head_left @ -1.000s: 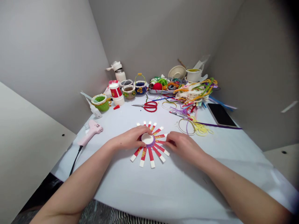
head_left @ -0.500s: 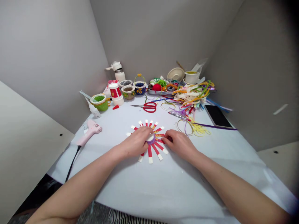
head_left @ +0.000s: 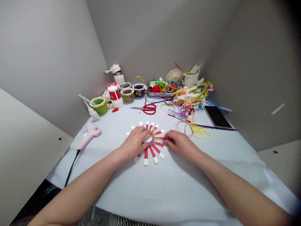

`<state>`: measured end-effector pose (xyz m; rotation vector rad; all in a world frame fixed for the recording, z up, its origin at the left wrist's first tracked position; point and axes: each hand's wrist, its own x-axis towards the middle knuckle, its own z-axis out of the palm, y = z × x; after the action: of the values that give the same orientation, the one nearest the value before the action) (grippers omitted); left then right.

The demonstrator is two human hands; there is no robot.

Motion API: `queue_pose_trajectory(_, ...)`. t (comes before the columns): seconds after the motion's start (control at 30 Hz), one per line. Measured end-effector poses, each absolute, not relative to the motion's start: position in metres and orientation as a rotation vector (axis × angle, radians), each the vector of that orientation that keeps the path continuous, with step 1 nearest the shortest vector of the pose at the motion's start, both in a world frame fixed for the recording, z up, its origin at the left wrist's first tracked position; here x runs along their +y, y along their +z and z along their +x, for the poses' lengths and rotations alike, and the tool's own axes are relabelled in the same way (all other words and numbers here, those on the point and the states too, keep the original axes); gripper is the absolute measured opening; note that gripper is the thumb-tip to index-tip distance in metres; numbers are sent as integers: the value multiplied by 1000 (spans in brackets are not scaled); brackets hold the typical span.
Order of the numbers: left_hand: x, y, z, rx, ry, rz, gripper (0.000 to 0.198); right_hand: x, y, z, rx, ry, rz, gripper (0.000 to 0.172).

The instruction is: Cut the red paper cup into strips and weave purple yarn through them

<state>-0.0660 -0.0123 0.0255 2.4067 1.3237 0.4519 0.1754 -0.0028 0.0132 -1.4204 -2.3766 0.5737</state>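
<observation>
A paper cup cut into red and white strips (head_left: 146, 153) lies splayed flat like a sun, its round white base (head_left: 148, 138) in the centre with purple yarn wound around it. My left hand (head_left: 135, 142) grips the base at its left side, thumb and fingers bent round the rim. To the right, my right hand (head_left: 181, 143) is closed in a pinch on a thin purple yarn (head_left: 159, 143) that runs back to the base. Several strips on the left are hidden under my left hand.
Red-handled scissors (head_left: 148, 109) lie beyond the cup. A pink glue gun (head_left: 90, 136) with a black cord rests at left. Small baskets (head_left: 127, 94), a tray of yarn (head_left: 160, 93) and a ribbon heap (head_left: 191, 94) stand behind. At right are a pen (head_left: 176, 117) and phone (head_left: 217, 117).
The cut cup has turned slightly, its near strips shifting left. My left hand has moved a little left with the base. My right hand stays pinched, with more purple yarn visible between the hands.
</observation>
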Motion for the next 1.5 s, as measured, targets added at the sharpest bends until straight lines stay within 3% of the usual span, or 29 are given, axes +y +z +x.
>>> queue_pose_trajectory(0.47,2,43,-86,1007,264,2438,34,-40,45,175,-2929,797,-870,19)
queue_pose_trajectory(0.7,2,42,-87,962,295,2442,35,-30,35,174,-2741,374,-1376,18)
queue_pose_trajectory(0.97,0,36,-82,859,311,2427,40,-9,16,169,-2402,371,-1586,19)
queue_pose_trajectory(1.3,-15,33,-70,991,463,2448,50,-6,9,163,-2360,436,-1598,17)
queue_pose_trajectory(1.5,-18,22,-59,1188,585,2387,35,-5,3,165,-2347,439,-1589,17)
